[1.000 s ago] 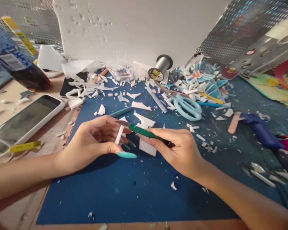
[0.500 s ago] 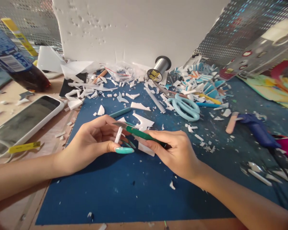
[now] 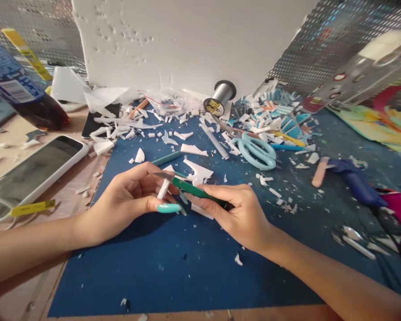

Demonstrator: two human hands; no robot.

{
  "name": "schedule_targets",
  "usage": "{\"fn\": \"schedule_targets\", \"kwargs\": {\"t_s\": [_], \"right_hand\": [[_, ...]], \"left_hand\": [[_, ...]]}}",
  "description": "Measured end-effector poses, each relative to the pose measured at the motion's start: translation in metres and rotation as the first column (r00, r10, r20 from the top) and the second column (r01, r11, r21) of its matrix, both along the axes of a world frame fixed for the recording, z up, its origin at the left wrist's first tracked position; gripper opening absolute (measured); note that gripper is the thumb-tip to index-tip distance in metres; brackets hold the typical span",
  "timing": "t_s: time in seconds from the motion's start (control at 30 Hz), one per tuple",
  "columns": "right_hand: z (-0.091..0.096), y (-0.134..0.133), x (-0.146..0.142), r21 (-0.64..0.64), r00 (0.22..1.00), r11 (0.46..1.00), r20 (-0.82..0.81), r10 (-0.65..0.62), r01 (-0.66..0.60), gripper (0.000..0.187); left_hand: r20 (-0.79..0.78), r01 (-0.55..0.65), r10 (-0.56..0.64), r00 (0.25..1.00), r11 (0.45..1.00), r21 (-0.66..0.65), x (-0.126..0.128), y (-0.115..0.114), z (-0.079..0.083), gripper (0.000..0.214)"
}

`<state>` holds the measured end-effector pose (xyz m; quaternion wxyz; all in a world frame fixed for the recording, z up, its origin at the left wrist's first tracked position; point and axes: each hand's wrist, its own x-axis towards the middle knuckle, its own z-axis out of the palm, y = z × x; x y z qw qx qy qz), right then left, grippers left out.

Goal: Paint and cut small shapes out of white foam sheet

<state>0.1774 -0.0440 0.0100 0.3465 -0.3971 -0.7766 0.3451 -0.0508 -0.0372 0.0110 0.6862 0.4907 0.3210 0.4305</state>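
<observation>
My left hand [image 3: 120,203] pinches a small white strip [image 3: 163,190] upright between thumb and fingers; a long teal thumbnail juts out below it. In my right hand [image 3: 247,214] is a green-handled craft knife [image 3: 195,189], its blade pointing left at the strip's top end. Blade and strip seem to touch there. Under the hands lies a blue cutting mat [image 3: 173,272]. Just beyond them rest an irregular white cut-out [image 3: 198,171] and a teal pen-like stick [image 3: 167,158]. The left fingertips are partly hidden behind the strip and knife.
Light-blue scissors [image 3: 256,151] and a wire spool [image 3: 220,98] lie behind, among heaped white and blue scraps [image 3: 274,111]. At left are a phone [image 3: 33,174] and a cola bottle [image 3: 23,89]. A blue glue-gun-like tool [image 3: 357,183] lies right. A white board [image 3: 200,40] stands at the back.
The white strip leans slightly more, and the knife blade has shifted a little down and left over its top. Both hands keep their grip; the view has moved slightly.
</observation>
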Motion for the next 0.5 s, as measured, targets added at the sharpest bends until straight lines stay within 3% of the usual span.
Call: {"fn": "schedule_targets", "kwargs": {"t_s": [0.3,0.5], "right_hand": [[-0.0011,-0.0003,-0.0004,-0.048,0.999,0.998,-0.009,0.034,-0.034,0.027],[-0.0014,0.0001,0.0016,-0.07,0.998,0.995,-0.031,0.062,-0.064,0.026]], "left_hand": [[0.037,0.056,-0.055,0.998,0.998,-0.021,0.0002,0.0003,-0.0043,0.025],[0.039,-0.005,0.005,0.999,1.0,0.013,-0.0005,0.0007,-0.0047,0.024]]}}
